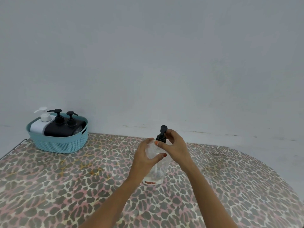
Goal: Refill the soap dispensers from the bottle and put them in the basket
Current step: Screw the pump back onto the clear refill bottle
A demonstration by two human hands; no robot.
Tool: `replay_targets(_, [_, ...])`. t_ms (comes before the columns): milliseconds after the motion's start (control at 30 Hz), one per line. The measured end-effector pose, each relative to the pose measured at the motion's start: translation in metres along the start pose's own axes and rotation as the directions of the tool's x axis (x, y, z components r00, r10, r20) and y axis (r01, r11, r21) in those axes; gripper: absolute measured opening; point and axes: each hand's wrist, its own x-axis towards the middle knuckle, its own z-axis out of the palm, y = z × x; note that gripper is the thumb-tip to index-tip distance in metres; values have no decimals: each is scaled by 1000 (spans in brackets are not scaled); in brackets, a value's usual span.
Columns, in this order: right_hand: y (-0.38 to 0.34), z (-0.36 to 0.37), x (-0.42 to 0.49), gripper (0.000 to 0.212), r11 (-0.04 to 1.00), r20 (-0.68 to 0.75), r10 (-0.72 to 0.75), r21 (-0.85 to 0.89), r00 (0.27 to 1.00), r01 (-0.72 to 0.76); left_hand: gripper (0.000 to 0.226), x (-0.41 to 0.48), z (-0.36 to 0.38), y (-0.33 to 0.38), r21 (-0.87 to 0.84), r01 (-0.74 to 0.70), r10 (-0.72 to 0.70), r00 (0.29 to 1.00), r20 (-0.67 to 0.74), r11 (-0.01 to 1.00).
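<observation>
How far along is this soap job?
Done: three pump-topped dispensers sit in the teal basket. In hand: the clear dispenser, left hand gripping its body, right hand pinching its black pump. Left: it looks nearly empty and stands on the table, outside the basket.
</observation>
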Motion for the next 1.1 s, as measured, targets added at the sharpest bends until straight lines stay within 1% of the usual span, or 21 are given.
replay_targets(67, [0,-8,0,43,999,85,14,31,996,-17,60,-1,1,1,9,-5,5,1000,-1,1000])
replay_targets(100, [0,-10,0,40,999,90,7,38,996,-10,60,-1,1,1,14,-8,8,1000,-3,1000])
replay_targets(200, [1,-7,1,32,1000,5,-7,16,1000,7,61,-1,2,1,35,-20,21,1000,-23,999])
replay_targets(333, [1,1,2,31,1000,-79,-18,-1,997,18,62,-2,2,3,35,-27,29,998,-50,999])
replay_targets(400, [1,3,0,33,1000,-85,-11,1,996,11,62,-2,2,3,49,-32,35,998,-53,998])
replay_targets(467, [0,2,0,34,1000,-53,-1,-5,999,0,63,-2,2,4,61,-38,40,998,-46,997])
replay_targets(533, [4,-1,-3,38,1000,-8,12,2,1000,-12,64,-2,1,5,51,-23,25,999,-27,998])
replay_targets(600, [14,-6,-11,48,997,11,46,53,999,-47,71,-4,-2,2,39,7,-8,1000,16,999])
replay_targets(700, [36,-10,-27,60,980,14,146,135,989,-147,83,-9,-12,-11,110,55,-64,995,80,992])
replay_targets(800, [55,-6,-41,65,968,49,215,120,975,-220,74,-17,-20,-27,187,84,-107,987,117,979])
replay_targets(900, [67,4,-48,56,975,82,215,47,973,-219,68,-22,-20,-36,161,116,-140,980,143,980])
replay_targets(1000, [76,10,-46,46,977,26,204,58,979,-205,65,-23,-13,-37,147,110,-130,982,134,983])
replay_targets(1100, [77,3,-39,44,978,-26,191,91,981,-188,61,-15,-3,-33,159,76,-97,987,127,984])
